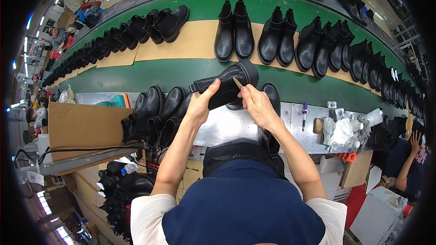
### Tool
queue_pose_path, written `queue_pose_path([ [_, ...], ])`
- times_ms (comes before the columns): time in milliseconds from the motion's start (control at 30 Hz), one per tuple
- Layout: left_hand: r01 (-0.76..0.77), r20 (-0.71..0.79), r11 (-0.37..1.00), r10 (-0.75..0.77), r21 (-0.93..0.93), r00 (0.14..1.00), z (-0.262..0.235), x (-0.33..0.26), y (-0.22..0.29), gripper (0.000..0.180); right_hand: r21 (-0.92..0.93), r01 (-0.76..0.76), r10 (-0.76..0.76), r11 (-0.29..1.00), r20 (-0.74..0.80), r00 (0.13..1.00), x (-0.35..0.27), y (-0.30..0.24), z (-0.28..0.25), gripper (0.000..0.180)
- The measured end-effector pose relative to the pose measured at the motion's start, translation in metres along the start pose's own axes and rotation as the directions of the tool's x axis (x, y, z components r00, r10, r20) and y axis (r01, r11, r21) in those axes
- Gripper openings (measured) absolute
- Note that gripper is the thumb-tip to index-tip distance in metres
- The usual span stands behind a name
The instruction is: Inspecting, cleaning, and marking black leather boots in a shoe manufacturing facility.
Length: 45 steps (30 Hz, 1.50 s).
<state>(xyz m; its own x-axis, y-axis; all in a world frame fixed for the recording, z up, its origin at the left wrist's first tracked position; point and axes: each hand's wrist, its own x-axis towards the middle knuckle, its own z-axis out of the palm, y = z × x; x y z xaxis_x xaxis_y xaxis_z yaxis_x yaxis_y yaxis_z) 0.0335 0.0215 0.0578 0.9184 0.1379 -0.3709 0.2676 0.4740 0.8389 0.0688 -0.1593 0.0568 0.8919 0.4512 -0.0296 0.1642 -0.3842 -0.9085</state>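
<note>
A black ankle boot (222, 93) is held tilted above the metal bench, its shaft toward the left and its thick sole up at the right. My left hand (201, 103) grips it near the shaft, thumb on top. In my right hand (260, 106) a small tan pointed stick (237, 82) is pinched; its tip is at the boot's side near the sole. I cannot tell whether the tip touches the leather. Beside my right hand stands another black boot (271, 94), partly hidden by my wrist. Several black boots (170, 104) crowd the bench left of my left forearm.
Rows of black boots (234, 31) line tan cardboard on the green conveyor (200, 70). A cardboard box (84, 129) stands at the left. A marker pen (304, 117) and crumpled white wrapping (341, 131) lie on the bench at right. Other people work at the far side and right.
</note>
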Motion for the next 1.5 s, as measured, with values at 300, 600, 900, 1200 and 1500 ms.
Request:
queue_pose_path([
  [300, 0.072, 0.066, 0.991, -0.065, -0.111, 0.996, -0.009, 0.000, -0.011, 0.025, -0.053, -0.035, 0.041, 0.998, 0.127, 0.991, 0.001, -0.006, -0.020, 0.047],
  [600, 0.067, 0.062, 0.991, -0.060, -0.114, 0.996, 0.009, -0.004, -0.010, 0.024, -0.228, -0.042, 0.073, 0.973, 0.130, 0.989, 0.000, -0.015, -0.029, 0.045],
  [900, 0.037, 0.100, 0.989, -0.023, -0.146, 0.995, 0.003, 0.005, -0.009, 0.026, -0.054, -0.097, 0.102, 0.994, 0.118, 0.988, -0.011, -0.001, -0.026, 0.038],
  [1200, 0.119, 0.130, 0.973, -0.095, -0.196, 0.987, 0.000, 0.001, -0.011, 0.028, -0.236, 0.074, -0.060, 0.969, 0.068, 0.996, 0.000, 0.003, -0.020, 0.038],
  [1500, 0.156, 0.149, 0.962, -0.125, -0.226, 0.981, 0.008, 0.002, -0.008, 0.027, -0.636, 0.059, -0.096, 0.770, -0.024, 0.995, -0.007, -0.016, -0.008, 0.027],
])
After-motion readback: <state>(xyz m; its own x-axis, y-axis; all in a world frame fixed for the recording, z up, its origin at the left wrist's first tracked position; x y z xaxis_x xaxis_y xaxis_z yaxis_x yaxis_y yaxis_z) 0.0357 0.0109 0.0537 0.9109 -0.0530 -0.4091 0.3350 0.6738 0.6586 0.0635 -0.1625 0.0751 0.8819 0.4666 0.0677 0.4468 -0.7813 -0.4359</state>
